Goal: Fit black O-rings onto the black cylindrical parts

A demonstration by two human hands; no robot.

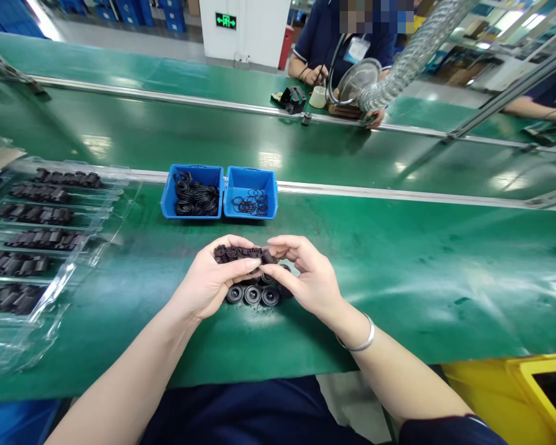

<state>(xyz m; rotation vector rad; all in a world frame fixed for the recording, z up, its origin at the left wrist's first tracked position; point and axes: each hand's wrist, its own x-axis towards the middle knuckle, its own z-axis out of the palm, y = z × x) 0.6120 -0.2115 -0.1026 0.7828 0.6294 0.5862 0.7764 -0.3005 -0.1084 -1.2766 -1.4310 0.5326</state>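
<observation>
My left hand [212, 276] is closed around a row of small black moulded parts [239, 253], with the thumb lying along its near side. At the right end of that row, the thumb and fingertips of my right hand [312, 278] pinch a dark piece; its exact kind is too small to make out. Below both hands, several black round ringed parts [252, 295] rest on the green table, partly hidden by my fingers. Just beyond the hands stand two blue bins: the left bin [167, 201] holds larger black rings, the right bin [273, 201] thin black rings.
Clear plastic trays [81, 247] with rows of black parts [39, 214] lie at the left. A yellow crate [495, 389] stands at the lower right. Across the rail [380, 191], a co-worker [324, 37] sits by a flexible metal duct [412, 52].
</observation>
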